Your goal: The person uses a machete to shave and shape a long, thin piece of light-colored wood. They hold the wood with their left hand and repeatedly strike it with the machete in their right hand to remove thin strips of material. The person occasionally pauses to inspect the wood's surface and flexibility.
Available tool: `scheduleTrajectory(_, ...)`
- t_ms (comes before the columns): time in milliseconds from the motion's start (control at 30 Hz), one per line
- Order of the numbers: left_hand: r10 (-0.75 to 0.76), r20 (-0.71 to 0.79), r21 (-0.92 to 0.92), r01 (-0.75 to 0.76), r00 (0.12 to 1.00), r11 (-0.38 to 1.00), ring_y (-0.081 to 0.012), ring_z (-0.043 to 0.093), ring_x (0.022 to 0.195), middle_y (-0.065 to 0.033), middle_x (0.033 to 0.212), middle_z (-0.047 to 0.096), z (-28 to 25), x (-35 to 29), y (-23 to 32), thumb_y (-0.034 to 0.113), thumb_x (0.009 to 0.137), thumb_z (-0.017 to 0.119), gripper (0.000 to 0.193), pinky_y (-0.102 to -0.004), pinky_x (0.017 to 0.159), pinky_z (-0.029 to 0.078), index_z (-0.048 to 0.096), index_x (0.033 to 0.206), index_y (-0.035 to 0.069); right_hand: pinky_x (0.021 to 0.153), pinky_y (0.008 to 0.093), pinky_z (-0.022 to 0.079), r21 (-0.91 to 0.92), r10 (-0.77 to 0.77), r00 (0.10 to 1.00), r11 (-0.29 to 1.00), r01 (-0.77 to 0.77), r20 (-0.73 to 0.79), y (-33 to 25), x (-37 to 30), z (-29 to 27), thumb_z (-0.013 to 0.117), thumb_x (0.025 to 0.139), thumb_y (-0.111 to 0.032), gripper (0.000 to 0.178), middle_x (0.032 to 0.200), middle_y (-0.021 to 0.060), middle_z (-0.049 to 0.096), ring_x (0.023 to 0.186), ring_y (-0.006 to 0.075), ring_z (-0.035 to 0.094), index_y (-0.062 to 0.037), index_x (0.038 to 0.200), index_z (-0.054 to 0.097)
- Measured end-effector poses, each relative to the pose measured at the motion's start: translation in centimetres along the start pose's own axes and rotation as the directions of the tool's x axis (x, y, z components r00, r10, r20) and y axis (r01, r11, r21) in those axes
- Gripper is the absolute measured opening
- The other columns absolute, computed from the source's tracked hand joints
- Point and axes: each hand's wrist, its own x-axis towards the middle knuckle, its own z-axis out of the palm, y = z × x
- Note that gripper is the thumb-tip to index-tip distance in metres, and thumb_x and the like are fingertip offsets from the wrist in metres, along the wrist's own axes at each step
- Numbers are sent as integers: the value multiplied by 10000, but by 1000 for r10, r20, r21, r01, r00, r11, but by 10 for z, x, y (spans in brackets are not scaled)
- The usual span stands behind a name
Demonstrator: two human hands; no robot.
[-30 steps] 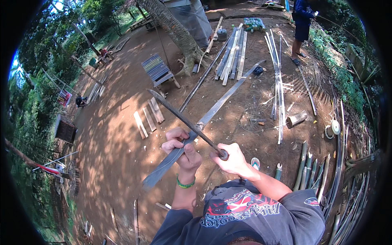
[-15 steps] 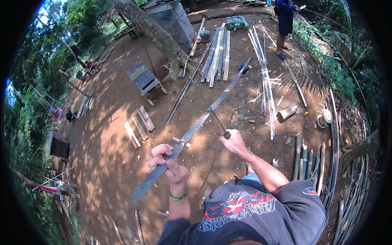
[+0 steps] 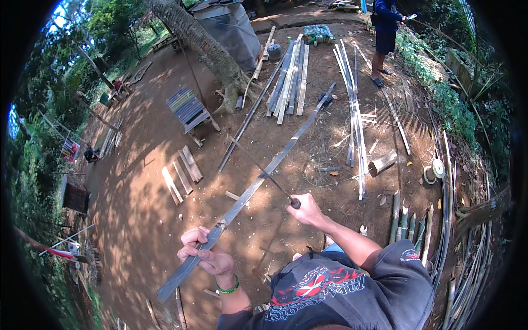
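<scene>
My left hand (image 3: 208, 253), with a green band at the wrist, is closed round the near part of a long dark grey bamboo strip (image 3: 275, 160). The strip slants from the lower left up to the far right, and a notch or node shows just beyond my fingers. In my right hand (image 3: 309, 212) is the dark rounded handle of a long knife (image 3: 279, 187). Its thin blade points up and left and crosses the strip near its middle. Whether the edge touches the strip, I cannot tell.
Split bamboo slats (image 3: 291, 77) lie in a pile ahead, beside a tree trunk (image 3: 220, 55). More strips (image 3: 352, 110), a cut log (image 3: 383, 163) and upright bamboo pieces (image 3: 396, 217) are on the right. A slatted bench (image 3: 188, 107) stands left. A person (image 3: 385, 38) stands far right.
Both hands have moved down and to the left, carrying the strip and knife. The knife now crosses the strip closer to my left hand. My view has shifted a little.
</scene>
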Motion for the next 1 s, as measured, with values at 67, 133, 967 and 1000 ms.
scheduleTrajectory(67, 23, -8, 2, -23, 1000, 1000, -182, 415, 786, -78, 864, 402, 3, 4, 0, 419, 1011, 479, 363, -343, 715, 427, 268, 969, 127, 540, 454, 432, 32, -307, 950, 952, 305, 55, 0, -6, 3, 651, 711, -152, 221, 543, 192, 507, 540, 401, 566, -26, 617, 495)
scheduleTrajectory(133, 61, 43, -18, -60, 997, 998, -181, 414, 785, -79, 868, 404, 5, 3, -2, 410, 1015, 473, 355, -341, 726, 433, 271, 980, 120, 529, 445, 437, -3, -259, 960, 965, 260, -104, 44, 17, 4, 652, 710, -135, 188, 537, 188, 512, 522, 393, 562, -27, 621, 525)
scheduleTrajectory(967, -430, -526, -453, 186, 734, 872, -79, 276, 551, 43, 599, 266, 29, 0, -6, 468, 1047, 368, 342, -252, 536, 256, 431, 967, 142, 510, 329, 389, 93, -31, 997, 995, 24, 67, -30, 9, -16, 731, 822, -253, 311, 529, 91, 514, 505, 130, 468, 19, 724, 617)
scheduleTrajectory(1000, -434, -532, -451, 190, 727, 872, -77, 266, 536, 44, 587, 263, 24, 0, -3, 485, 1045, 357, 357, -248, 521, 243, 437, 976, 144, 510, 322, 390, 102, -80, 995, 992, 74, 63, -41, 13, -16, 730, 824, -243, 295, 529, 85, 516, 503, 121, 468, 18, 733, 627)
